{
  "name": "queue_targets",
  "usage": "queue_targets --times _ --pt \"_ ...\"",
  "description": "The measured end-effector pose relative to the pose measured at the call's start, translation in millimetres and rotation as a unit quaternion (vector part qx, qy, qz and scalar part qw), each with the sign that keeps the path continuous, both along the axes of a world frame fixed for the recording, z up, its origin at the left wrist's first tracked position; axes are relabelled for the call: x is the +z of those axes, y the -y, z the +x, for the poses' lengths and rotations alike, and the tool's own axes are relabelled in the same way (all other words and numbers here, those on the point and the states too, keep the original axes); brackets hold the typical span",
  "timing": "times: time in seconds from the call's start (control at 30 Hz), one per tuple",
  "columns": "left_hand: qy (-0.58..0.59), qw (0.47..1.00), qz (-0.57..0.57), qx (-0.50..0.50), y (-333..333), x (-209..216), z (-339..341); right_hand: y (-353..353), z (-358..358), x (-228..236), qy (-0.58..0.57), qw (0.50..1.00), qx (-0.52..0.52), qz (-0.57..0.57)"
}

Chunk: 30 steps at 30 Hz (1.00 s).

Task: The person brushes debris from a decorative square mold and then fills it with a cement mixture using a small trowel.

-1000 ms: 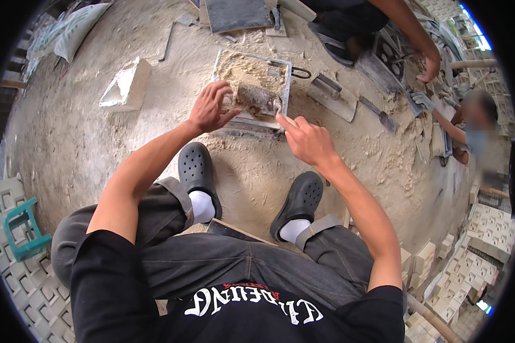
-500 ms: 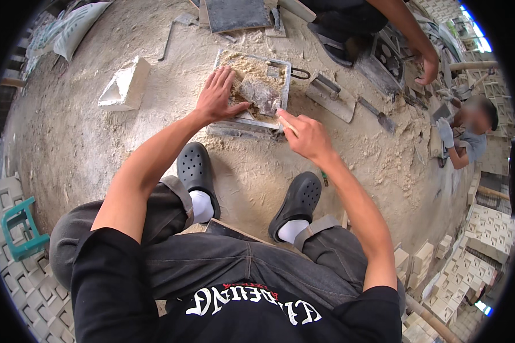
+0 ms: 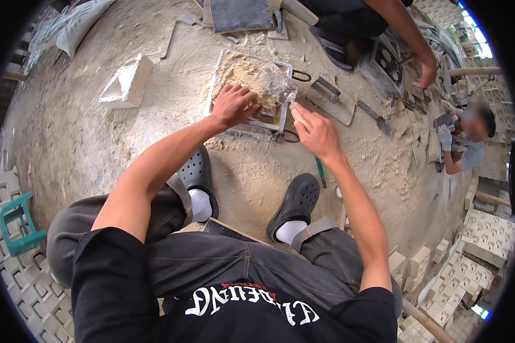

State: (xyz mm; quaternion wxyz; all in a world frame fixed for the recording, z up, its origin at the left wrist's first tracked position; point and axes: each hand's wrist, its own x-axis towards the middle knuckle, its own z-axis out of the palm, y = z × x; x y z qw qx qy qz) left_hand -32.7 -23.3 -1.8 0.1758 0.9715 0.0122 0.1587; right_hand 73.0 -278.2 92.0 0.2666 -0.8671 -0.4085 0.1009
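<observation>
1. Two bare hands: one left hand [image 3: 233, 106], one right hand [image 3: 320, 137].
2. One wooden-handled trowel [image 3: 279, 87].
3. One rectangular frame [image 3: 213, 86], with two dark wire loops [image 3: 302, 71].
4. One rectangular plastering float [image 3: 333, 104].
5. One narrow trowel [image 3: 383, 124].
6. One hollowed white block [image 3: 136, 86].
7. Two perforated grey clogs [image 3: 298, 197].
8. Two white socks [image 3: 200, 204].
9. One teal plastic stool [image 3: 27, 242].
10. Two co-workers: one crouching person [image 3: 349, 23], one gloved person [image 3: 469, 153].
11. Patterned pale blocks [image 3: 489, 233]: many, too small to count.

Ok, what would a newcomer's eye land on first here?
Probably the rectangular frame of crumbly tan material, upper centre, with the left hand over its near side, the right hand holding a trowel at its right. Then perhaps the white block left of it and the teal stool, far left.
</observation>
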Motion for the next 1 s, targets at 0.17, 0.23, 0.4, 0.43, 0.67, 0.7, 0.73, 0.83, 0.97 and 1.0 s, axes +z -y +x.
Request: queue_targets --times 0.17,0.23,0.4,0.43,0.67,0.7,0.73,0.83,0.97,1.0 --pt "0.03 0.995 0.015 -0.091 -25 -5 -9 -20 -18 1 0.002 0.999 -0.002 -0.034" --pt "0.0 1.0 0.004 -0.029 -35 -11 -15 -31 -23 -5 0.011 0.999 0.009 -0.051" --pt "0.034 0.989 -0.091 0.114 -57 -17 9 -55 -28 -5 0.03 0.994 0.025 -0.107" --pt "0.036 0.989 -0.087 0.116 -65 -20 19 -59 -26 -6 0.029 0.994 0.017 -0.103" --pt "-0.086 0.991 -0.064 0.085 -136 -34 81 -80 -28 -2 0.057 0.99 0.022 -0.131" --pt "-0.124 0.988 -0.065 0.069 -143 -36 82 -83 -30 -1 0.051 0.991 0.018 -0.123" --pt "-0.169 0.984 -0.034 0.04 -123 -30 94 -74 -27 -2 0.048 0.99 0.003 -0.13" --pt "-0.137 0.99 -0.012 0.015 -110 -33 94 -68 -34 -6 0.032 0.991 -0.027 -0.127" --pt "-0.072 0.997 -0.017 -0.036 -109 -37 83 -72 -33 -8 0.029 0.993 -0.046 -0.104" --pt "-0.066 0.996 -0.012 -0.053 -107 -38 78 -73 -33 -9 0.025 0.992 -0.05 -0.111"
